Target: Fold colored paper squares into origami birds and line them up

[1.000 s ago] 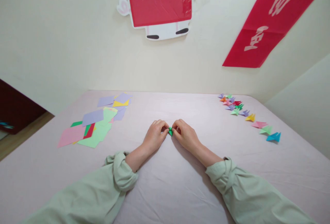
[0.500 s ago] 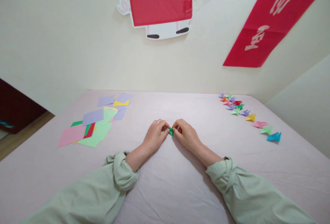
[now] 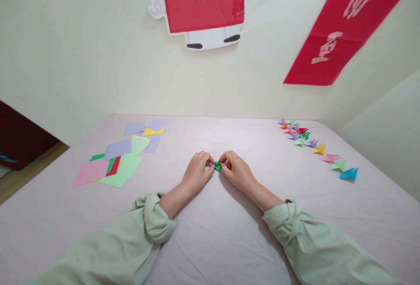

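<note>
Between my fingertips, near the middle of the table, is a small folded piece of green paper (image 3: pixel 217 167). My left hand (image 3: pixel 197 172) pinches its left side with thumb and forefinger. On the opposite side, my right hand (image 3: pixel 236 171) grips it in the same kind of pinch. The fingers cover part of the paper, so its full folded shape is hidden. Both hands rest low over the pale pink tablecloth (image 3: pixel 216 241).
Loose coloured paper sheets (image 3: pixel 118 149) lie overlapping on the left. Along the right side runs a line of several small folded paper figures (image 3: pixel 319 149), with a blue folded figure (image 3: pixel 349 174) closest. A wall (image 3: pixel 210 88) stands behind the table.
Hardly anything differs. The fingers have shifted very slightly around the green paper, and both hands still pinch it in the same place.
</note>
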`<action>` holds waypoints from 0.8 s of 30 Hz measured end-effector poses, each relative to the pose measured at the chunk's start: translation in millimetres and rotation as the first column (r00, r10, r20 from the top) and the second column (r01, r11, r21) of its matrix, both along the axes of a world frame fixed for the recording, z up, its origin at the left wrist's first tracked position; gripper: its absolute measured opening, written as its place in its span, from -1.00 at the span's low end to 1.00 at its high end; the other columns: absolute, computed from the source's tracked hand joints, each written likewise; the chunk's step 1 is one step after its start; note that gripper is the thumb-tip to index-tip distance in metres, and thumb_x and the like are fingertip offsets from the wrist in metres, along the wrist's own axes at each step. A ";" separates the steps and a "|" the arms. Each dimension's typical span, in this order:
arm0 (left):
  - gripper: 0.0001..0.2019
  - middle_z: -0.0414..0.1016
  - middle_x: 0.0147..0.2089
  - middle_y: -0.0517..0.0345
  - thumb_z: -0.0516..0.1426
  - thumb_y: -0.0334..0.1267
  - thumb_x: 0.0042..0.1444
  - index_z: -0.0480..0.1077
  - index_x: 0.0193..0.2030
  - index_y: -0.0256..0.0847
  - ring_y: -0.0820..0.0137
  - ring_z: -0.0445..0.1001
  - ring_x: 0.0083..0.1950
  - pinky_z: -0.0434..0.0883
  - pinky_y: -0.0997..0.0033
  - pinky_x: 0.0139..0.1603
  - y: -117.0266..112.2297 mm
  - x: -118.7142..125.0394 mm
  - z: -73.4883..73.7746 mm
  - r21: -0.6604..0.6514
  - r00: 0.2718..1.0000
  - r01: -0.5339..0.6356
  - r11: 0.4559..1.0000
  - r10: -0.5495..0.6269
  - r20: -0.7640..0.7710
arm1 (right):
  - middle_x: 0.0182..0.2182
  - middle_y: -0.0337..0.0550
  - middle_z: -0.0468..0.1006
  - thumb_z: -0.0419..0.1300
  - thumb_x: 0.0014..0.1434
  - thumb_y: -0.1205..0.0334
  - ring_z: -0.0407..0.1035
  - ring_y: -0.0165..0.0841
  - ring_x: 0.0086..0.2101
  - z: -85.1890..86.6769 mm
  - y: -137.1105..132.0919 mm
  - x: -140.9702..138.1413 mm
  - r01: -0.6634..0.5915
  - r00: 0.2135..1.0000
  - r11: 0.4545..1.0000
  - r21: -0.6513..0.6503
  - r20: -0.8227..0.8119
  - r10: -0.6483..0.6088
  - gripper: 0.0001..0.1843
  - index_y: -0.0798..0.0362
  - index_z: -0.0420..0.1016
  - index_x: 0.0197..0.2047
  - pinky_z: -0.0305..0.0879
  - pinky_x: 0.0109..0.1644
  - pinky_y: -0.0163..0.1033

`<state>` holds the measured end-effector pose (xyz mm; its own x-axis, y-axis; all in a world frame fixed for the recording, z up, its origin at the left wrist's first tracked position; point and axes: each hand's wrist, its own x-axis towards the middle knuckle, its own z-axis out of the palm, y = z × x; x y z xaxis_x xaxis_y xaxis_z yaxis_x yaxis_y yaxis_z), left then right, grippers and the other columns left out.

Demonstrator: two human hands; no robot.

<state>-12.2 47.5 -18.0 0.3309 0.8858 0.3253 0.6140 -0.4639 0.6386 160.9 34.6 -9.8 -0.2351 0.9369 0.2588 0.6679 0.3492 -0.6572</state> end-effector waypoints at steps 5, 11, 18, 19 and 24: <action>-0.92 0.42 -0.25 0.13 0.11 -0.43 0.06 0.36 -0.34 -0.17 0.29 0.36 -0.14 0.32 0.28 -0.08 0.0 -0.1 -1.1 0.004 1.000 0.005 1.000 -0.005 -0.013 | -0.36 -0.27 0.38 0.12 0.12 0.36 0.27 -0.42 -0.41 0.7 0.0 -0.1 -0.008 1.000 1.000 0.004 0.010 0.007 -0.94 0.01 0.37 -0.32 0.14 -0.32 -0.33; -0.93 0.41 -0.26 0.13 0.10 -0.42 0.07 0.35 -0.37 -0.17 0.30 0.36 -0.15 0.31 0.29 -0.10 -0.8 0.5 2.1 0.004 0.999 0.024 1.000 -0.024 -0.020 | -0.38 -0.28 0.36 0.12 0.14 0.36 0.27 -0.43 -0.41 1.3 -0.2 -0.2 -0.013 1.000 1.000 -0.001 0.026 0.013 -0.93 0.00 0.36 -0.36 0.14 -0.32 -0.33; -0.91 0.40 -0.28 0.17 0.10 -0.44 0.05 0.33 -0.36 -0.17 0.32 0.35 -0.16 0.30 0.32 -0.12 2.0 0.6 0.6 -0.020 0.998 -0.021 1.000 0.022 0.061 | -0.42 -0.28 0.36 0.08 0.12 0.36 0.25 -0.41 -0.43 -4.1 2.7 -0.1 0.032 0.998 0.999 0.010 -0.052 -0.031 -0.92 0.01 0.32 -0.38 0.13 -0.33 -0.32; -0.91 0.40 -0.28 0.17 0.09 -0.44 0.06 0.33 -0.36 -0.17 0.33 0.35 -0.16 0.30 0.32 -0.11 2.4 0.4 0.1 -0.022 0.997 -0.026 0.999 0.027 0.067 | -0.42 -0.28 0.36 0.08 0.12 0.36 0.25 -0.41 -0.43 -4.8 3.1 0.0 0.036 0.998 0.999 0.009 -0.059 -0.036 -0.92 0.01 0.32 -0.38 0.13 -0.33 -0.32; -0.91 0.41 -0.27 0.17 0.10 -0.44 0.05 0.35 -0.37 -0.16 0.32 0.36 -0.16 0.31 0.31 -0.09 1.7 0.1 -0.1 -0.018 0.999 0.003 1.000 -0.003 0.038 | -0.40 -0.28 0.37 0.10 0.12 0.37 0.26 -0.41 -0.41 -4.1 2.2 0.2 0.020 0.999 1.000 0.008 -0.036 -0.020 -0.92 0.01 0.34 -0.37 0.14 -0.32 -0.33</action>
<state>-12.1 49.1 -18.1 0.3212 0.8908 0.3215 0.5879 -0.4537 0.6697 161.1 36.9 -13.8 -0.2068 0.9391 0.2746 0.6505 0.3416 -0.6784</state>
